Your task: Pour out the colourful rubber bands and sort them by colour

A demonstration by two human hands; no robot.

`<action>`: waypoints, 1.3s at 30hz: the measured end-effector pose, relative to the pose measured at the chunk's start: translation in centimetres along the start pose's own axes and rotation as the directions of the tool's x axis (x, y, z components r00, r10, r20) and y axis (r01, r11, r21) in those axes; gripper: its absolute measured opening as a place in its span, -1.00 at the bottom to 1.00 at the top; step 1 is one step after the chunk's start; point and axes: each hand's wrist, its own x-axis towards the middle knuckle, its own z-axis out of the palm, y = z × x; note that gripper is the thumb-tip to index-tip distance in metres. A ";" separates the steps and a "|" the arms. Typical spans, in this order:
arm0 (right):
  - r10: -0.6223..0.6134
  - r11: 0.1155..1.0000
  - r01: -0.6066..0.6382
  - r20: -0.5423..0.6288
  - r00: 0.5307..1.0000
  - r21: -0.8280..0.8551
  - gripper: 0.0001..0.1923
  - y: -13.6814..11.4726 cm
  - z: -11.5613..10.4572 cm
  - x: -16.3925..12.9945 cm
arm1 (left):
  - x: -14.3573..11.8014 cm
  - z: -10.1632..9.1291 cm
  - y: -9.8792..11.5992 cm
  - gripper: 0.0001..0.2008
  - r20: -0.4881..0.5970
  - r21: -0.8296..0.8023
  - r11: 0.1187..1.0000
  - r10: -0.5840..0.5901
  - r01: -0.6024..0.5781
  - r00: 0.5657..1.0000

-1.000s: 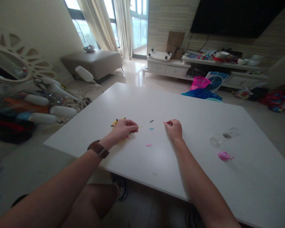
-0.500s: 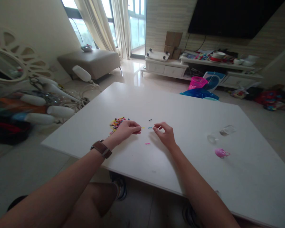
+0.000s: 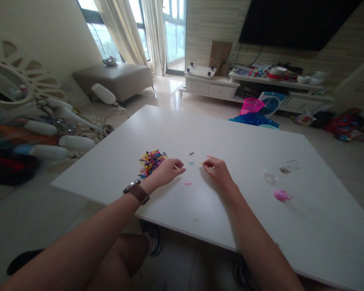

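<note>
My right hand (image 3: 216, 169) is pinched around a small yellow rubber band (image 3: 201, 163), just above the white table. Beside the pile of multicoloured rubber bands (image 3: 151, 161), my left hand (image 3: 170, 170) hovers with thumb and forefinger apart and nothing visible between them. Between the hands lie a black band (image 3: 191, 153) and a blue band (image 3: 191, 163). Nearer to me is a pink band (image 3: 188, 184). A reddish band (image 3: 208, 156) shows just behind my right fingers, partly hidden.
On the right of the table (image 3: 230, 139) lie a clear jar (image 3: 290, 166) on its side, a clear round lid (image 3: 271, 176) and a pink object (image 3: 282, 196) with a loop. Beyond the far edge stand a pink basket (image 3: 251, 106) and a blue bag (image 3: 255, 120).
The yellow band has passed from my left hand's side to my right fingertips. My right hand has shifted right, and my left fingers have parted. A reddish band now shows behind my right hand.
</note>
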 end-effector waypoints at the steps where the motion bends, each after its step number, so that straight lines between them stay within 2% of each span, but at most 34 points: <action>1: 0.032 0.999 -0.031 0.020 0.999 -0.023 -0.88 0.5 -0.5 -0.1 | 0.2 0.2 -0.4 -0.72 -0.004 0.121 0.991 0.059 -0.058 0.998; 3: 0.089 0.995 -0.086 0.064 0.994 -0.059 -0.88 1.1 -1.2 -0.6 | 0.5 0.9 -1.1 -0.75 0.038 0.273 0.948 0.159 -0.164 0.986; 5: 0.128 0.989 -0.120 0.099 0.987 -0.083 -0.86 1.2 -1.7 -1.2 | 0.8 1.7 -1.4 -0.71 0.092 0.336 0.914 0.209 -0.228 0.974; 7: 0.144 0.987 -0.134 0.118 0.983 -0.091 -0.84 1.0 -1.9 -1.8 | 1.1 2.5 -1.2 -0.64 0.123 0.385 0.894 0.198 -0.231 0.972; 12: 0.159 0.984 -0.148 0.123 0.980 -0.097 -0.86 0.9 -2.0 -2.5 | 1.5 3.4 0.5 -0.51 0.192 0.464 0.869 0.087 -0.169 0.978; 17: 0.160 0.985 -0.151 0.116 0.980 -0.082 -0.88 1.2 -1.8 -2.5 | 2.1 3.2 0.6 -0.55 0.182 0.448 0.874 0.114 -0.185 0.977; 20: 0.159 0.986 -0.153 0.116 0.980 -0.059 -0.85 1.3 -1.5 -2.4 | 2.3 2.7 -0.1 -0.61 0.197 0.389 0.892 0.163 -0.230 0.967; 25: 0.156 0.988 -0.152 0.121 0.980 -0.037 -0.90 1.2 -1.3 -2.2 | 1.8 1.4 -1.7 -0.75 0.207 0.254 0.918 0.254 -0.303 0.945; 29: 0.150 0.989 -0.147 0.157 0.976 -0.033 -0.88 0.7 -1.6 -2.3 | 0.9 0.9 -2.1 -0.76 0.200 0.282 0.900 0.284 -0.333 0.938; 33: 0.150 0.988 -0.151 0.239 0.959 -0.016 -0.90 0.3 -2.1 -2.5 | -0.1 1.6 -1.3 -0.79 0.241 0.318 0.893 0.250 -0.320 0.938; 36: 0.149 0.989 -0.150 0.257 0.955 -0.017 -0.92 0.2 -2.3 -2.6 | -0.4 2.4 -0.5 -0.88 0.259 0.331 0.900 0.203 -0.284 0.944; 39: 0.153 0.988 -0.154 0.264 0.952 -0.018 -0.93 0.0 -2.4 -2.5 | -0.6 2.8 0.3 -0.85 0.295 0.360 0.893 0.164 -0.269 0.941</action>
